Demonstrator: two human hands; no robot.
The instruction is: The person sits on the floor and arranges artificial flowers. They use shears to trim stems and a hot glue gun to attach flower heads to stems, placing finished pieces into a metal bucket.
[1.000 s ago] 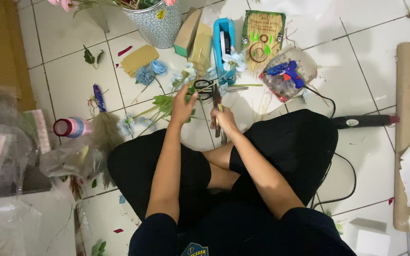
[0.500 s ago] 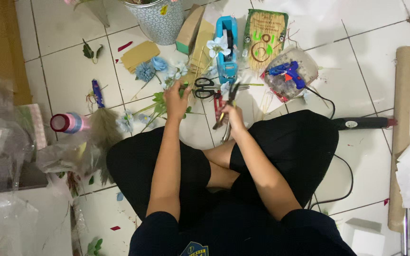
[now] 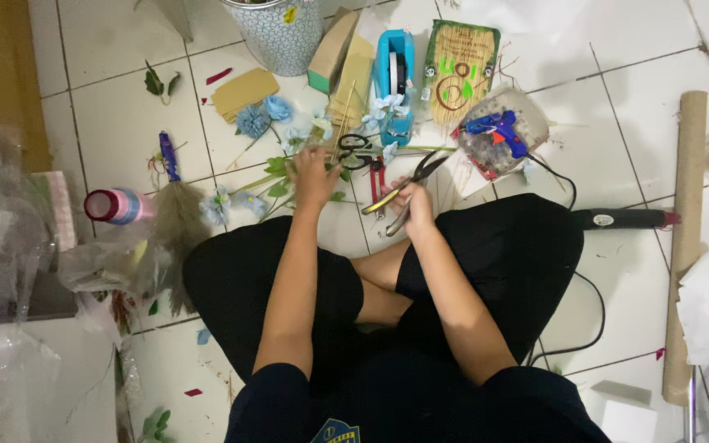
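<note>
A person sits cross-legged on the tiled floor (image 3: 650, 295), knees at six o'clock, both arms reaching toward twelve. The right hand (image 3: 417, 207) is closed around the handles of a pair of pliers-like cutters (image 3: 410, 187), whose dark tips point up and right toward the one o'clock side. The left hand (image 3: 315, 174) lies with fingers curled down on a bundle of green stems and leaves (image 3: 276, 182); whether it pinches a stem or merely presses on it cannot be told.

Just past the hands, black-handled scissors (image 3: 356, 148) lie on the floor, with a small red-handled tool (image 3: 378, 182) beside them. Pale blue artificial flowers (image 3: 263, 115) are scattered at eleven o'clock, loose rather than bunched, and thin wooden sticks (image 3: 342, 111) lie near them. As a judgement, the flower work looks mid-way: stems are gathered under the left hand, but most blooms lie unattached.

Farther off, at twelve, stand a blue tape dispenser (image 3: 394, 78), a packet of skewers (image 3: 458, 70) and a patterned bucket (image 3: 276, 37). At one o'clock a blue glue gun (image 3: 498, 130) rests in a clear tray. A feather duster (image 3: 176, 205) lies at nine o'clock, a cardboard tube (image 3: 687, 238) at three.
</note>
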